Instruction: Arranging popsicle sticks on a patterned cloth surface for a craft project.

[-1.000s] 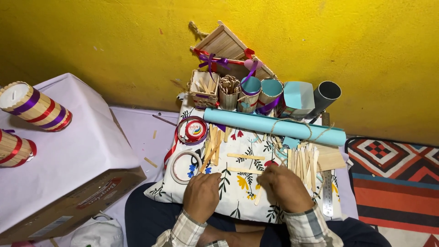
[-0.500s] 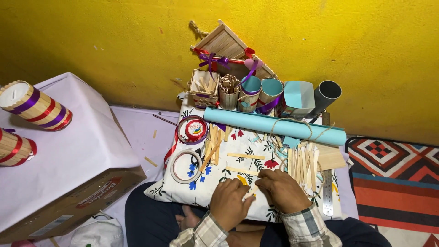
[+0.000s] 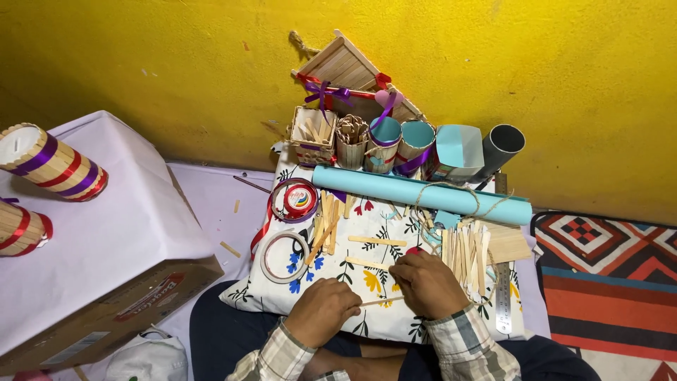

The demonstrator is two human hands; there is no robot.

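Note:
On my lap lies a white floral cushion (image 3: 282, 296). My left hand (image 3: 323, 309) and my right hand (image 3: 427, 284) rest on its near edge, together pinching a thin wooden stick (image 3: 381, 301) that spans between them. Two loose flat sticks (image 3: 377, 241) lie just beyond my hands. A row of sticks (image 3: 467, 252) sits to the right of my right hand, and another bundle (image 3: 325, 224) lies next to a roll of clear tape (image 3: 285, 256) and a red ribbon spool (image 3: 295, 200).
A rolled light-blue sheet (image 3: 395, 190) tied with twine crosses the cushion's far side. Behind it stand stick-covered cups (image 3: 384, 144), a grey tube (image 3: 502, 146) and a stick house (image 3: 352, 74) against the yellow wall. A steel ruler (image 3: 502, 296) lies right; a paper-covered box (image 3: 99, 240) with striped cylinders (image 3: 53, 164) stands left.
My left hand moved from the cushion's middle back toward my body, then settled at the near edge. Both hands now hold a thin stick between them.

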